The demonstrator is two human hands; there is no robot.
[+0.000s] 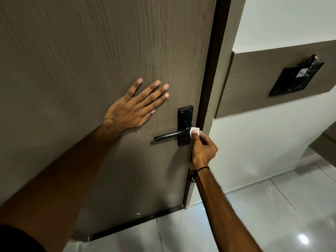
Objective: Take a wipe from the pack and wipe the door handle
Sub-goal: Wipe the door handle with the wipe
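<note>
Pressing a small white wipe [193, 131] against the black handle [171, 134] where the lever meets its backplate [185, 113], the right hand [203, 148] pinches the wipe between thumb and fingertips. A black cord [199, 170] circles that wrist. The left hand [135, 108] lies flat and spread on the brown door [91, 51], grasping nothing, up and to the left of the handle. On the wall panel [254, 79] to the right, a black card holder [296, 79] carries a tag with keys at its top. Glossy pale floor [272, 215] tiles lie below.
</note>
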